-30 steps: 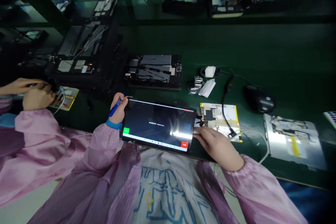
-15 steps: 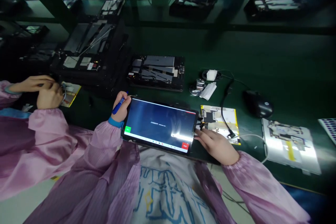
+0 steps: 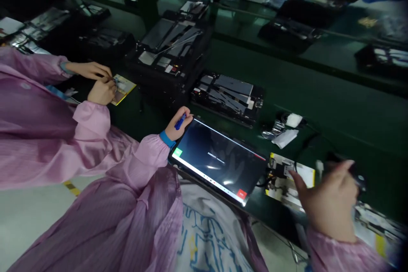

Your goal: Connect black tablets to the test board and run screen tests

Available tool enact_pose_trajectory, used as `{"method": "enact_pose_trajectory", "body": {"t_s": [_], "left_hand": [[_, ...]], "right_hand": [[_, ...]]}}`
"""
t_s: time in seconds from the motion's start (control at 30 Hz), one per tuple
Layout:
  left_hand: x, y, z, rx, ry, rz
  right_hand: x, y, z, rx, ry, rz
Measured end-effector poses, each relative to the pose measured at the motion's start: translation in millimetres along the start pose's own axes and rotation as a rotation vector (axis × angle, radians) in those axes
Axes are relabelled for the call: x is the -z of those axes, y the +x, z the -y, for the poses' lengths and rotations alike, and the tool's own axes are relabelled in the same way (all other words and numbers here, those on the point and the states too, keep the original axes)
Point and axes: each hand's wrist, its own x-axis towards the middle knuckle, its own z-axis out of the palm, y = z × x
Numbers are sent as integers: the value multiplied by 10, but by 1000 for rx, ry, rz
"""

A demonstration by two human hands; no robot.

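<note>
My left hand (image 3: 178, 123) grips the upper left corner of a tablet (image 3: 219, 162) and also has a blue pen (image 3: 180, 121) between its fingers. Lit up, the tablet screen shows a line of small text, a green square at lower left and a red one at lower right. Away from the tablet, my right hand (image 3: 330, 202) is in the air with the thumb spread wide, blurred by motion. Just beyond its fingertips is a black mouse (image 3: 360, 178), partly covered by the hand. A yellow-edged circuit assembly (image 3: 287, 180) lies between the tablet and that hand.
Behind the tablet sits an opened black device (image 3: 228, 97), with a larger stack of them (image 3: 172, 46) to its left. A small metal part and white paper (image 3: 284, 138) lie further right. At left, a co-worker's hands (image 3: 100, 85) work over a yellow-edged piece (image 3: 124, 89).
My right hand has left the tablet's right edge and moved right towards the mouse. The view has turned, and the tablet appears more tilted. My left hand keeps its hold.
</note>
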Motion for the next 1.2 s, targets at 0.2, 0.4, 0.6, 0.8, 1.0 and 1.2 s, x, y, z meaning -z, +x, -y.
{"method": "enact_pose_trajectory", "body": {"t_s": [0.2, 0.4, 0.6, 0.8, 1.0, 1.2], "left_hand": [[-10, -9, 9, 18, 12, -50], [-15, -19, -15, 26, 9, -46], [-13, -18, -19, 49, -5, -30], [-16, 10, -35, 45, 61, -57], [-9, 45, -13, 60, 94, -76], [-3, 65, 4, 80, 94, -98]], "right_hand": [[-101, 246, 1588, 395, 236, 214], [-395, 125, 2399, 574, 339, 412], [-229, -38, 2082, 404, 262, 212], [-144, -229, 1765, 163, 89, 91], [-95, -281, 1443, 159, 62, 177], [-155, -355, 1401, 178, 36, 183]]}}
